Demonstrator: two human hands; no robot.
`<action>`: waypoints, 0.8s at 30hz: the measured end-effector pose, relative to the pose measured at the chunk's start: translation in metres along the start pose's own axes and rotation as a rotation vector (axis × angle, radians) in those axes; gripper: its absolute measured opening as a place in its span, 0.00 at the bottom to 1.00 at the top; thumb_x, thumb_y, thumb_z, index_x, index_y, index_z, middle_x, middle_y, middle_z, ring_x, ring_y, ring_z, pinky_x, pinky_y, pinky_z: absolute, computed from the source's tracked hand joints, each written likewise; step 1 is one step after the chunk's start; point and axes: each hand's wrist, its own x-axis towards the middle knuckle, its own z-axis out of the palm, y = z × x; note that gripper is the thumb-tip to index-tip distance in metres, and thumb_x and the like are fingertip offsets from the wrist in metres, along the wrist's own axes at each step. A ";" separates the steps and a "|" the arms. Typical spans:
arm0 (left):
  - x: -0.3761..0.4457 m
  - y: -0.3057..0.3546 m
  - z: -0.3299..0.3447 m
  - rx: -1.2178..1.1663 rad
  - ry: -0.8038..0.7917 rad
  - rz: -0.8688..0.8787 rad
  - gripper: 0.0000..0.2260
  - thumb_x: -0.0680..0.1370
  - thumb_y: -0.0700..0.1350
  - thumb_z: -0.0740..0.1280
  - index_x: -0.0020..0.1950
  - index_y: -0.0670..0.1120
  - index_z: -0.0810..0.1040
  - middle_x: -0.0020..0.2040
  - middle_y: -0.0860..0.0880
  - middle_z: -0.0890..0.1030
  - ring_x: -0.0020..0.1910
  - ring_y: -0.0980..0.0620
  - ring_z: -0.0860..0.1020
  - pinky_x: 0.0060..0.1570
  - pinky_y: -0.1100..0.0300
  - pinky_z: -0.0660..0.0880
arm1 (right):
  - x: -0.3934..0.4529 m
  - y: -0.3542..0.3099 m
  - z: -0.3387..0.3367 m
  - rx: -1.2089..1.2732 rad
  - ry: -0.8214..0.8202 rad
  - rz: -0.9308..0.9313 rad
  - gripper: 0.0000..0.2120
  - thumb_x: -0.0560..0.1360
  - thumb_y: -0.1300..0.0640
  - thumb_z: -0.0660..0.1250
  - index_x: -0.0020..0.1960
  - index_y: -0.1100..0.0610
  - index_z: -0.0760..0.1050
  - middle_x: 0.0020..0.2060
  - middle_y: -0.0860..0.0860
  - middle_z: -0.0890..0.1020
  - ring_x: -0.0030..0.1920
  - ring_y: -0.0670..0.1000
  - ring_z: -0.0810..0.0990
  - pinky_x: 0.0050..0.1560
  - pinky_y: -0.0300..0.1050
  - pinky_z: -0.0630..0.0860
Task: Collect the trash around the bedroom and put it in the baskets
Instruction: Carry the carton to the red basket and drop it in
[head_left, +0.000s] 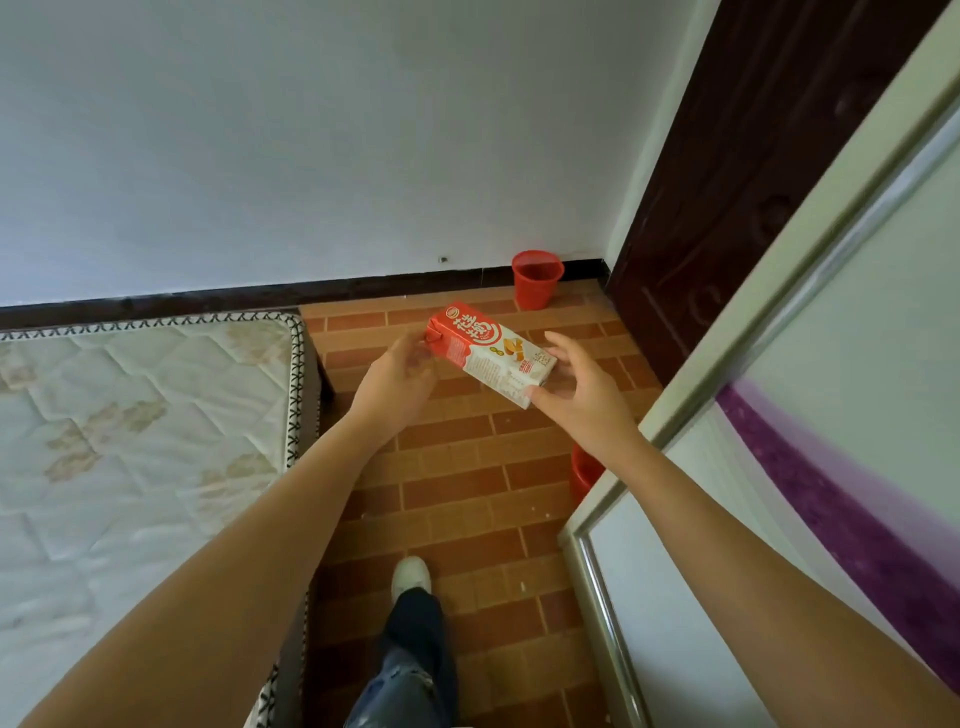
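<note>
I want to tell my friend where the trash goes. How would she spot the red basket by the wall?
Look past the mattress to the far white wall, where the brick-patterned floor meets the dark door. The red basket stands upright in that corner. Unlike the other red one, half hidden behind the wardrobe, it shows whole.

Carton (491, 354): printed paperboard, slight sheen. Basket (536, 279): red plastic (translucent-looking). Mattress (130, 415): quilted cloth, matt. Floor (467, 493): brick-pattern tile, matt. Door (737, 171): dark carved wood, semi-gloss.
</note>
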 end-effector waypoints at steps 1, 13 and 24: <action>0.020 -0.002 -0.002 0.000 -0.003 0.005 0.21 0.77 0.39 0.60 0.70 0.47 0.66 0.63 0.48 0.77 0.60 0.49 0.76 0.50 0.60 0.72 | 0.020 0.000 0.002 0.004 0.004 0.000 0.30 0.73 0.57 0.68 0.71 0.51 0.59 0.67 0.49 0.70 0.55 0.39 0.71 0.37 0.24 0.73; 0.261 -0.005 -0.023 0.052 -0.105 0.042 0.23 0.77 0.38 0.60 0.71 0.47 0.64 0.63 0.47 0.76 0.63 0.48 0.73 0.58 0.53 0.72 | 0.241 -0.003 0.015 0.057 0.080 0.106 0.32 0.72 0.59 0.68 0.72 0.51 0.57 0.68 0.49 0.69 0.57 0.41 0.72 0.37 0.25 0.73; 0.440 0.007 0.011 0.056 -0.159 0.020 0.21 0.77 0.38 0.60 0.70 0.47 0.66 0.63 0.47 0.76 0.63 0.48 0.73 0.61 0.52 0.72 | 0.413 0.041 -0.014 0.038 0.114 0.108 0.31 0.72 0.61 0.69 0.71 0.53 0.60 0.65 0.50 0.72 0.59 0.46 0.75 0.45 0.32 0.76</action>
